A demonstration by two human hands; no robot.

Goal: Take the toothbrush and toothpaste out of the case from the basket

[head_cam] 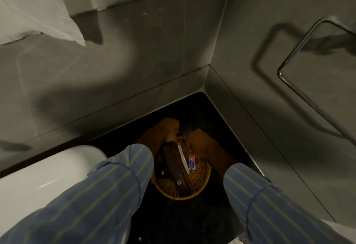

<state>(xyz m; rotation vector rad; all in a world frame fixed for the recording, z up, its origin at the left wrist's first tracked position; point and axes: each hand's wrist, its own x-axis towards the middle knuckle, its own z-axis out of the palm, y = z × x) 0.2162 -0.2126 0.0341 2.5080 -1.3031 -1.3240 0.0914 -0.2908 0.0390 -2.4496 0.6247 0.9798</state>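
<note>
Left hand (169, 131) gripped toothbrush (183, 158); right hand (196, 141) pinched toothpaste (192, 161); both apparently clear of case (176, 168), above basket (200, 184); setting down remained

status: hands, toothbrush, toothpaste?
Left hand holds dark case and toothbrush. Right hand holds toothpaste over basket. Nothing blocking.

Walls (250, 108) hem the basket (200, 184) behind and right; sink (38, 176) left.

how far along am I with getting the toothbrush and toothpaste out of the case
Nearly done. The white toothbrush and small red-and-blue toothpaste tube look clear of the dark brown case, above the round woven basket. Your left hand and right hand seem to hold them; setting them down remains.
</note>
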